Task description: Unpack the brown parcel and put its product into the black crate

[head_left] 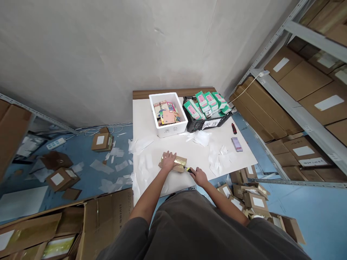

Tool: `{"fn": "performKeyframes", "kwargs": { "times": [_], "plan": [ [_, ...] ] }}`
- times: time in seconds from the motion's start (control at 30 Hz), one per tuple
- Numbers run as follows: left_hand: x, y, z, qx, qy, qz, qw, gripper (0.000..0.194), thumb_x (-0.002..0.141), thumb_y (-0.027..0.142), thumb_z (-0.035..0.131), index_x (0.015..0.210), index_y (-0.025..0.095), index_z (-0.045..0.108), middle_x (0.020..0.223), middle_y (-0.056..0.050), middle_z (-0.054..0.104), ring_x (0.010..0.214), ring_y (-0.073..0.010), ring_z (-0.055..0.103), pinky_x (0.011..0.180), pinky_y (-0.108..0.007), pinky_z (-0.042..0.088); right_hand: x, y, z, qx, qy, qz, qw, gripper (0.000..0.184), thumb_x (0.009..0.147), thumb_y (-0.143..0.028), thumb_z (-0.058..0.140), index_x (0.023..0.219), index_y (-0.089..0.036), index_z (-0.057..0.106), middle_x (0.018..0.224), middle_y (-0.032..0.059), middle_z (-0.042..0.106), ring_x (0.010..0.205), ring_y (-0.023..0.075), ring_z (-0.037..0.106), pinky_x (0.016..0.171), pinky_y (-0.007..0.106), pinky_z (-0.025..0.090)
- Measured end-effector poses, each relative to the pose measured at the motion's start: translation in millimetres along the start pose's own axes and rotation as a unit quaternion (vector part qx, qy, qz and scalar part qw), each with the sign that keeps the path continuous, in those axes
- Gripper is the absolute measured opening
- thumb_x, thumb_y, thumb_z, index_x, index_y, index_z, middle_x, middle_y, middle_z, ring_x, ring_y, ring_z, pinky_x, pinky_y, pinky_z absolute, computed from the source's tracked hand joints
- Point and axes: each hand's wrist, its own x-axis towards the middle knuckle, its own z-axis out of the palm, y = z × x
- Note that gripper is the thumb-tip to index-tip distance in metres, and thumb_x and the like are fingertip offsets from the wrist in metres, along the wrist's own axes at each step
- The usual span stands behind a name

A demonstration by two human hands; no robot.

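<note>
A small cardboard box point(180, 160) with shiny brown tape lies near the front edge of the white table point(189, 180). My left hand point(168, 161) rests over the box's left part and holds it down, fingers bent over the top. In my right hand point(199, 176) is a utility knife point(192, 171), black and yellow, its tip touching or very close to the box's right end. The blade itself is too small to make out.
Behind stand a white bin point(172, 131) of small boxes and a black crate point(193, 126) of green-and-pink boxes. A red cutter point(234, 128) and a blurred purple pack point(236, 144) lie right. Paper scraps point(202, 138) litter the table. Shelving point(295, 104) holds cartons.
</note>
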Motion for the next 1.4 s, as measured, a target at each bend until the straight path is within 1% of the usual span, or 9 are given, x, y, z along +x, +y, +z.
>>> {"fn": "performKeyframes", "kwargs": {
  "times": [0.23, 0.43, 0.63, 0.73, 0.97, 1.03, 1.13, 1.3, 1.4],
  "plan": [
    [-21.7, 5.0, 16.1, 0.001, 0.078, 0.006, 0.997, 0.069, 0.097, 0.062, 0.052, 0.159, 0.033, 0.042, 0.162, -0.011, 0.047, 0.157, -0.0398, 0.024, 0.126, -0.064, 0.008, 2.8, -5.4, -0.2, 0.005, 0.018, 0.017, 1.000, 0.052, 0.108, -0.055, 0.038, 0.157, -0.039, 0.045, 0.119, 0.0116, 0.059, 0.107, 0.0268, 0.060, 0.086, 0.031, 0.044],
    [-32.4, 12.9, 25.2, -0.025, 0.089, -0.006, 0.996, 0.077, 0.093, 0.061, 0.061, 0.161, 0.034, 0.038, 0.162, -0.011, 0.047, 0.157, -0.0431, 0.021, 0.126, -0.068, 0.005, 2.3, -17.0, 13.5, 0.018, 0.013, 0.062, 0.998, 0.055, 0.107, -0.056, 0.039, 0.159, -0.039, 0.040, 0.118, 0.0127, 0.064, 0.101, 0.0267, 0.066, 0.087, 0.033, 0.046],
    [-29.7, 14.6, 24.0, -0.025, 0.089, -0.023, 0.995, 0.075, 0.093, 0.061, 0.061, 0.159, 0.029, 0.043, 0.162, -0.014, 0.045, 0.158, -0.0433, 0.019, 0.127, -0.067, 0.004, -10.9, 44.7, 0.9, 0.054, 0.042, 0.171, 0.983, 0.058, 0.108, -0.052, 0.036, 0.161, -0.028, 0.041, 0.111, 0.0153, 0.071, 0.101, 0.0294, 0.070, 0.087, 0.035, 0.048],
    [-28.0, 15.5, 21.4, -0.021, 0.088, -0.028, 0.995, 0.073, 0.095, 0.064, 0.055, 0.158, 0.029, 0.044, 0.162, -0.012, 0.046, 0.158, -0.0414, 0.021, 0.127, -0.065, 0.006, -8.0, 58.3, 7.9, 0.152, 0.060, 0.151, 0.975, 0.059, 0.106, -0.056, 0.039, 0.158, -0.029, 0.044, 0.117, 0.0124, 0.073, 0.110, 0.0295, 0.069, 0.091, 0.035, 0.051],
    [-37.3, 36.5, 17.6, -0.046, 0.100, -0.108, 0.988, 0.068, 0.100, 0.062, 0.045, 0.158, 0.026, 0.045, 0.162, -0.013, 0.045, 0.154, -0.0392, 0.027, 0.126, -0.061, 0.011, 43.0, -23.9, 63.1, 0.371, 0.074, 0.188, 0.906, 0.067, 0.095, -0.063, 0.055, 0.147, -0.021, 0.049, 0.131, 0.0107, 0.071, 0.116, 0.0249, 0.069, 0.090, 0.032, 0.056],
    [-45.0, 45.4, 18.5, -0.060, 0.118, -0.180, 0.975, 0.064, 0.102, 0.059, 0.042, 0.157, 0.027, 0.046, 0.157, -0.014, 0.051, 0.149, -0.0387, 0.035, 0.122, -0.060, 0.019, 62.8, -35.7, 57.2, 0.389, 0.092, 0.220, 0.890, 0.072, 0.090, -0.063, 0.064, 0.145, -0.019, 0.050, 0.130, 0.0122, 0.071, 0.116, 0.0256, 0.070, 0.092, 0.032, 0.055],
    [-59.4, 58.0, 21.8, -0.087, 0.102, -0.255, 0.957, 0.064, 0.102, 0.052, 0.045, 0.158, 0.022, 0.042, 0.144, -0.019, 0.058, 0.132, -0.0375, 0.049, 0.109, -0.054, 0.036, 98.2, -37.9, 24.4, 0.381, 0.111, 0.248, 0.884, 0.076, 0.083, -0.061, 0.073, 0.142, -0.019, 0.051, 0.128, 0.0130, 0.072, 0.116, 0.0281, 0.069, 0.095, 0.033, 0.054],
    [-75.1, 69.2, 20.0, -0.113, 0.020, -0.182, 0.977, 0.065, 0.099, 0.044, 0.052, 0.157, 0.018, 0.038, 0.141, -0.019, 0.058, 0.123, -0.0328, 0.056, 0.097, -0.042, 0.046, 144.1, -33.1, -33.3, 0.322, 0.098, 0.193, 0.922, 0.069, 0.083, -0.052, 0.075, 0.141, -0.021, 0.053, 0.122, 0.0130, 0.074, 0.110, 0.0296, 0.070, 0.087, 0.034, 0.053],
    [-70.4, 59.4, 8.5, -0.089, 0.039, -0.107, 0.990, 0.072, 0.094, 0.044, 0.061, 0.158, 0.022, 0.036, 0.155, -0.018, 0.047, 0.135, -0.0343, 0.049, 0.103, -0.044, 0.045, 137.0, -18.9, -35.3, 0.349, 0.108, 0.192, 0.911, 0.072, 0.081, -0.057, 0.076, 0.139, -0.020, 0.054, 0.120, 0.0130, 0.074, 0.107, 0.0285, 0.071, 0.083, 0.032, 0.054]
  ]
}}
